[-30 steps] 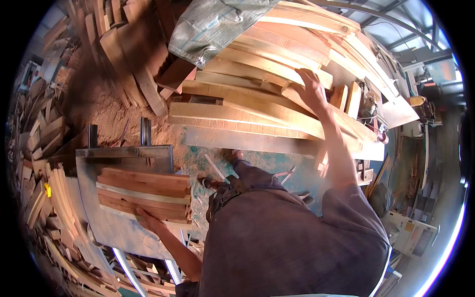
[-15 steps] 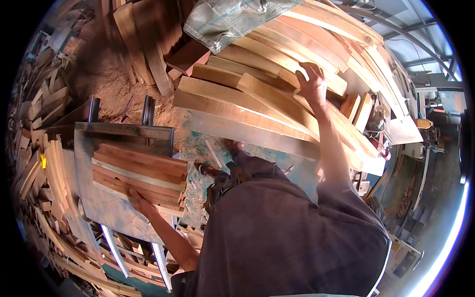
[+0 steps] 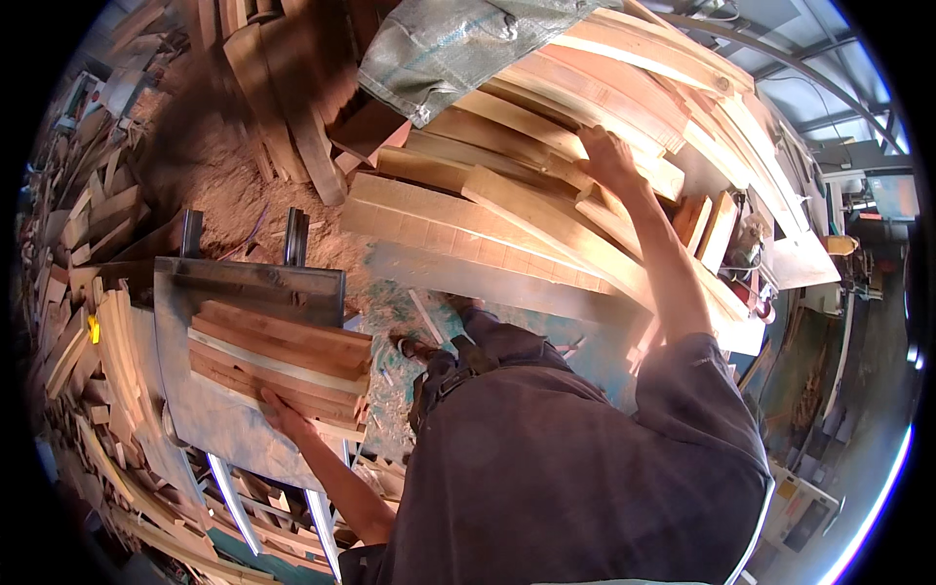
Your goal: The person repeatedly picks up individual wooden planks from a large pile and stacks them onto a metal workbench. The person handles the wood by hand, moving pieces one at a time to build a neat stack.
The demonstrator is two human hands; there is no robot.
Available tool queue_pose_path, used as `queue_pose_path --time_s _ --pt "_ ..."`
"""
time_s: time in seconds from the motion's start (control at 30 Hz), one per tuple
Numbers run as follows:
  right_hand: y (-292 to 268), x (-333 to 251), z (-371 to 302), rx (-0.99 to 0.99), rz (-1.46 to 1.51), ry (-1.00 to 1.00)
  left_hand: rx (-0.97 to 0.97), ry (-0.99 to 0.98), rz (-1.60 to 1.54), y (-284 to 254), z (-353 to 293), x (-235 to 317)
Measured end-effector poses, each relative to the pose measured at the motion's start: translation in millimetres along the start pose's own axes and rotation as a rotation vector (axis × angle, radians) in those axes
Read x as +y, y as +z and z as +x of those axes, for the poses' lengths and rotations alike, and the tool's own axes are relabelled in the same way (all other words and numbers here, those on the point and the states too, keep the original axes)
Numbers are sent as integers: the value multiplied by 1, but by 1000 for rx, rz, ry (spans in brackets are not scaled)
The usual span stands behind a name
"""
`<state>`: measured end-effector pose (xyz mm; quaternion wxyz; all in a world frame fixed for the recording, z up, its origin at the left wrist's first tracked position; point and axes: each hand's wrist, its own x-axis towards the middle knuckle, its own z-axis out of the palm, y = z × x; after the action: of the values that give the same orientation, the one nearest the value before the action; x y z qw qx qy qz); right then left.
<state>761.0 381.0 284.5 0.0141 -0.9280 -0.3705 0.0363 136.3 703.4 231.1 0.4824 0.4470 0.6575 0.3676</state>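
My left hand rests against the near side of a stack of reddish and pale wood strips, with its fingers stretched along the edge. The stack lies on a flat grey board at my left. My right hand reaches over a big pile of light planks. Its fingers curl over a light plank in the upper part of the pile; the fingertips are partly hidden. A dark gap shows behind that plank.
A grey woven sheet covers the pile's far left corner. Sawdust and leaning boards lie beyond the grey board. Scrap wood is heaped at far left. Offcuts litter the green floor by my feet.
My right hand has gone from raised with fingers apart to curled over a plank. A dark gap has opened behind that plank. My left hand stays by the strips.
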Motion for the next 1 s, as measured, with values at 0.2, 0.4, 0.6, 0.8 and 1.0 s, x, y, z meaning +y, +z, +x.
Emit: queue_pose_path --time_s 0.2,0.4,0.6,0.8,1.0 --pt "-21 16 -6 173 52 -116 -28 71 -18 -33 47 -66" --pt "-136 2 -48 77 186 -102 3 98 -17 -31 54 -78" --pt "-156 -42 -95 -187 558 41 -18 108 92 -35 60 -88" --pt "-49 -197 -118 -580 1505 154 101 292 -43 -27 54 -82" --pt "71 -377 -103 -620 1175 -287 145 190 -164 -15 28 -41"
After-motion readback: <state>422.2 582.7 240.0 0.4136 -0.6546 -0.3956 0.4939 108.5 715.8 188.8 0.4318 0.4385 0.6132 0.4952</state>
